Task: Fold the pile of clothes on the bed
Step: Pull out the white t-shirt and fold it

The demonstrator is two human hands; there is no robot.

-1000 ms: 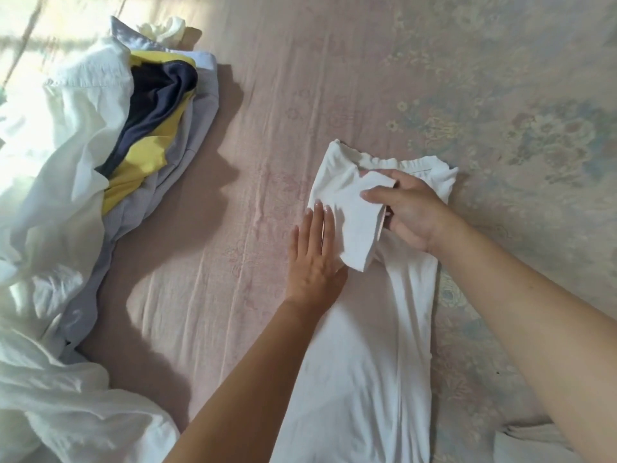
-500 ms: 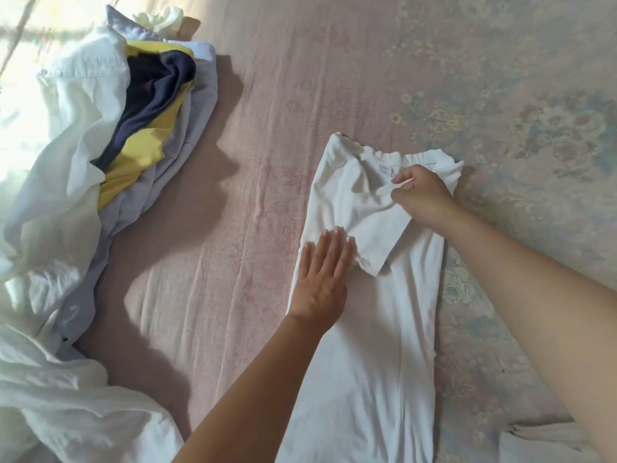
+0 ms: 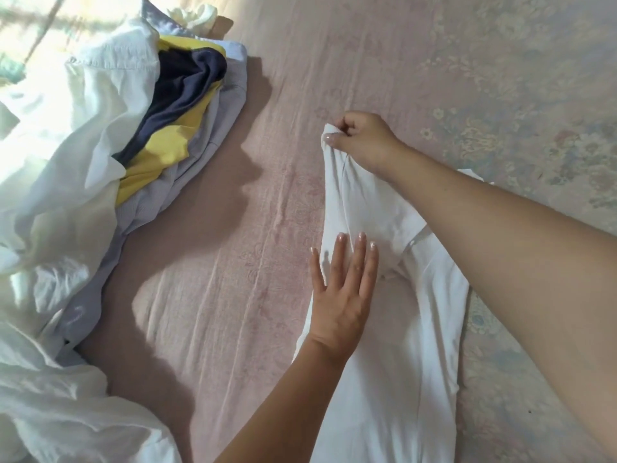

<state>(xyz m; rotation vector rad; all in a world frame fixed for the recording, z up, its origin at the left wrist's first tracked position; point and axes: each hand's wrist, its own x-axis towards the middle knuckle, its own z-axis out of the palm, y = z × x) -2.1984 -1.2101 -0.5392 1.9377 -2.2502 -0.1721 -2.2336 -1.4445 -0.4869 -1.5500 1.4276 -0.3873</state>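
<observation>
Since a moment ago, the white garment (image 3: 384,329) corner is pinched and drawn leftward by the right hand (image 3: 364,142), apparently refolding, while flat left-hand fingers (image 3: 359,252) pin it.

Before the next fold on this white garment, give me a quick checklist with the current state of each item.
1. Right hand pinches the top corner of the white garment: ok.
2. Left hand lies flat on the garment, fingers straight, pinning it: ok.
3. Garment body lies flat on the bed sheet: ok, though a few creases show near the left hand.
4. Bare sheet beside the garment for folding: ok.
5. Unfolded pile lies apart from the garment: ok.
6. Garment's lower hem: cannot tell, out of frame.
</observation>
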